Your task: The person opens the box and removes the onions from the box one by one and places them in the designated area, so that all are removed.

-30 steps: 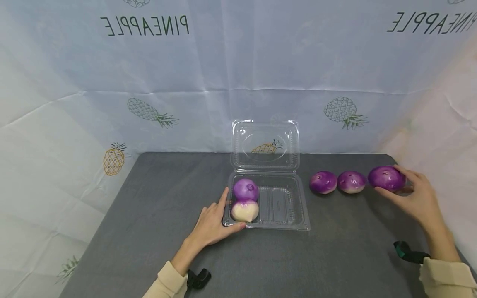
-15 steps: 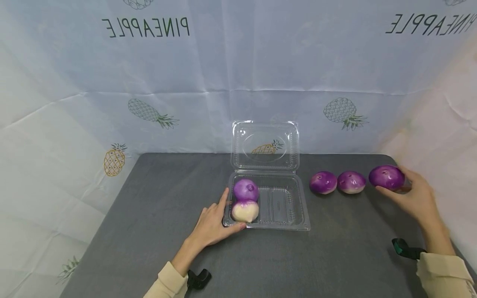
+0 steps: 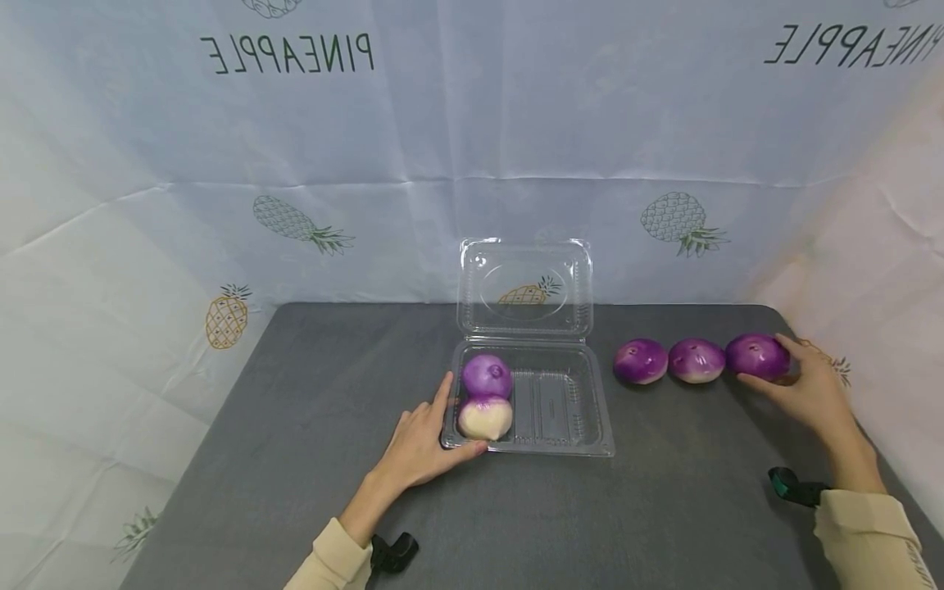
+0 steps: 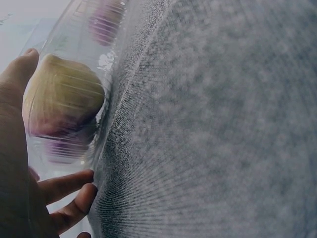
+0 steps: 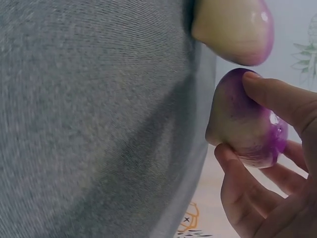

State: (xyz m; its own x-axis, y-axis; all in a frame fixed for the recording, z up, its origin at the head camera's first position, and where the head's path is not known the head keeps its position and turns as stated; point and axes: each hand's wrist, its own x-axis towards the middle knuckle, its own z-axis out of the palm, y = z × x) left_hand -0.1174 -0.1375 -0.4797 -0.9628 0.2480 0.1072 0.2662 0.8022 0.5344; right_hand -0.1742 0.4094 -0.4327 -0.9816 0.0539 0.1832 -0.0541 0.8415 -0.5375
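Note:
In the head view, a clear plastic clamshell container (image 3: 549,447) stands with its lid (image 3: 525,319) raised. Two purple-and-white turnips fill its left side: one purple side up (image 3: 487,375), the other pale side up (image 3: 485,419). My left hand (image 3: 419,442) rests against the container's front left corner, index finger along the side and thumb at the front rim. To the right, my right hand (image 3: 807,393) grips a turnip (image 3: 757,356) between thumb and fingers. Beside it sit a middle turnip (image 3: 696,360) and a left turnip (image 3: 641,361).
The grey tabletop (image 3: 590,524) carries everything. A pale cloth (image 3: 413,131) printed with pineapples hangs behind the table and along both sides. Black wrist mounts (image 3: 394,553) jut out under both forearms.
My right hand has brought its turnip left and slightly lower, close against the middle turnip. The left hand, the container and the other turnips have kept their places.

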